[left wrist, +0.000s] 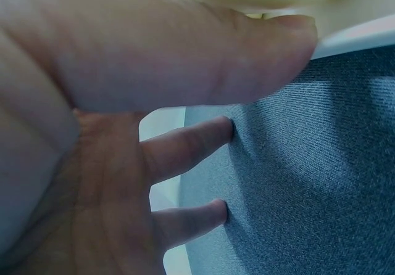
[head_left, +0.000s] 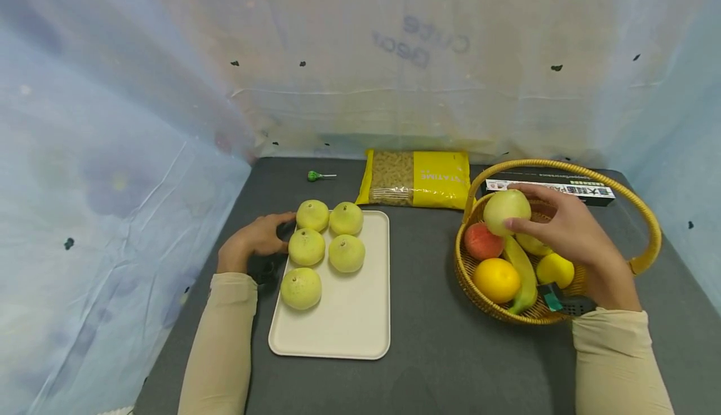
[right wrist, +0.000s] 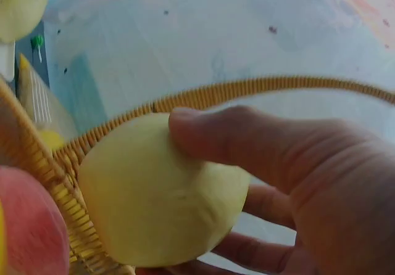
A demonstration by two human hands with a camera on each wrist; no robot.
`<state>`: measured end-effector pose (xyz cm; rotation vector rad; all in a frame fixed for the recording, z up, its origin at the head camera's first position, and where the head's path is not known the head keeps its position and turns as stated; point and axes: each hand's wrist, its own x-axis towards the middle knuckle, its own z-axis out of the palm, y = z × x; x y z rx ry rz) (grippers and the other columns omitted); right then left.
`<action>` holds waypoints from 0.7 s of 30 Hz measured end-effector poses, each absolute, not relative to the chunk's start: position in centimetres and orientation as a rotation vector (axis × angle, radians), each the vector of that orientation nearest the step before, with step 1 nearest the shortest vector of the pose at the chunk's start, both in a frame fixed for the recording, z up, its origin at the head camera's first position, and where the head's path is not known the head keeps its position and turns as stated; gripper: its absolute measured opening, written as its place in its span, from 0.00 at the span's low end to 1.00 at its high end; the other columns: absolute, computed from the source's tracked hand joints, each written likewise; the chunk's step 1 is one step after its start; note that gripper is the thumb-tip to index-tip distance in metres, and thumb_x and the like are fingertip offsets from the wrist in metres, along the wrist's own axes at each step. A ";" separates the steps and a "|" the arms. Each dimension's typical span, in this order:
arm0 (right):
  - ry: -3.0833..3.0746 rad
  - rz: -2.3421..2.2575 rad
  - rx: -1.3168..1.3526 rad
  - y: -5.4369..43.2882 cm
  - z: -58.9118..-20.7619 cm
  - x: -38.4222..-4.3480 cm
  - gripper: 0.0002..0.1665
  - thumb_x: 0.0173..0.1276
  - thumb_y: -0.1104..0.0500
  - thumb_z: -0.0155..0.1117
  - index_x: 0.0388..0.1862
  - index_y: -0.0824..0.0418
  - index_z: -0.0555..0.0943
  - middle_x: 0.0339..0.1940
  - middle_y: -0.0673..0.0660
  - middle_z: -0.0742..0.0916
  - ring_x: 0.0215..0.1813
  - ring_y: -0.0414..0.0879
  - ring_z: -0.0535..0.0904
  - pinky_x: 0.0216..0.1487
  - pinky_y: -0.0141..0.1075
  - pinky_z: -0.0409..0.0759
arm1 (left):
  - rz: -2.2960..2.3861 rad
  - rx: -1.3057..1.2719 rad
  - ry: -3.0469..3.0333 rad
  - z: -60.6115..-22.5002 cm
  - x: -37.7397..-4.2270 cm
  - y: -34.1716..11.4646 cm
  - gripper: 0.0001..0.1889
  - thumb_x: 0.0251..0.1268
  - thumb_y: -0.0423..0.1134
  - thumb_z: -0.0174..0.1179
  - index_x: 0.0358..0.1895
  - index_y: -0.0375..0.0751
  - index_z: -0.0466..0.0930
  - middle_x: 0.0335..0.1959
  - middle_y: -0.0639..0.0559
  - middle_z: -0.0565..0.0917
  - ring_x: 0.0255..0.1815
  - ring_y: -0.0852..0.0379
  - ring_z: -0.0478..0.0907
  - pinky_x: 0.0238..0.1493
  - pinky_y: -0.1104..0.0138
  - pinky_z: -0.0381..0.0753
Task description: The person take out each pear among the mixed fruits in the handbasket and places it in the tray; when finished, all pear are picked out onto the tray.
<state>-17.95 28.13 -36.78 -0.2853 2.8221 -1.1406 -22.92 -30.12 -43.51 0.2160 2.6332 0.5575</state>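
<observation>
In the head view, my right hand (head_left: 554,221) grips a round pale yellow-green fruit (head_left: 506,210) above the wicker basket (head_left: 464,277). The right wrist view shows the thumb across this fruit (right wrist: 154,195) and other fingers behind it. Below it in the basket lie a peach (head_left: 483,241), an orange (head_left: 497,280), a banana (head_left: 521,271) and yellow fruits (head_left: 554,270). My left hand (head_left: 256,238) is at the left edge of a white tray (head_left: 349,321). Several yellow-green fruits (head_left: 306,247) sit on the tray. The left wrist view shows the left hand's fingers extended, its thumb by the rim.
A yellow bag of pasta (head_left: 439,180) lies behind the tray and basket. To its left is a green lollipop (head_left: 315,176). A black and white box (head_left: 580,189) lies behind the basket, whose tall handle (head_left: 648,221) arches over it. Hanging sheets surround the dark table (head_left: 428,315).
</observation>
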 end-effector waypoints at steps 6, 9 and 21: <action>2.771 -1.334 -0.458 26.8 -36.5 -15.7 0.41 0.73 0.56 0.80 0.83 0.48 0.75 0.76 0.56 0.82 0.62 0.29 0.85 0.51 0.24 0.88 | 0.566 0.245 2.635 -43.4 -22.8 -30.2 0.48 0.71 0.43 0.73 0.90 0.45 0.58 0.86 0.30 0.64 0.86 0.21 0.56 0.80 0.27 0.63; 2.717 -1.470 -0.576 25.4 -36.6 -14.8 0.41 0.70 0.64 0.81 0.79 0.50 0.79 0.73 0.51 0.83 0.61 0.30 0.86 0.56 0.25 0.88 | 0.568 0.273 2.638 -43.4 -22.8 -30.3 0.48 0.71 0.43 0.73 0.89 0.44 0.58 0.86 0.29 0.64 0.85 0.21 0.58 0.79 0.26 0.64; 2.454 -1.532 -0.857 18.8 -39.2 -13.4 0.40 0.66 0.62 0.85 0.76 0.56 0.80 0.70 0.53 0.85 0.64 0.41 0.87 0.65 0.29 0.85 | 0.563 0.245 2.635 -43.6 -22.9 -30.3 0.48 0.71 0.44 0.73 0.90 0.46 0.58 0.86 0.30 0.63 0.86 0.19 0.54 0.79 0.24 0.60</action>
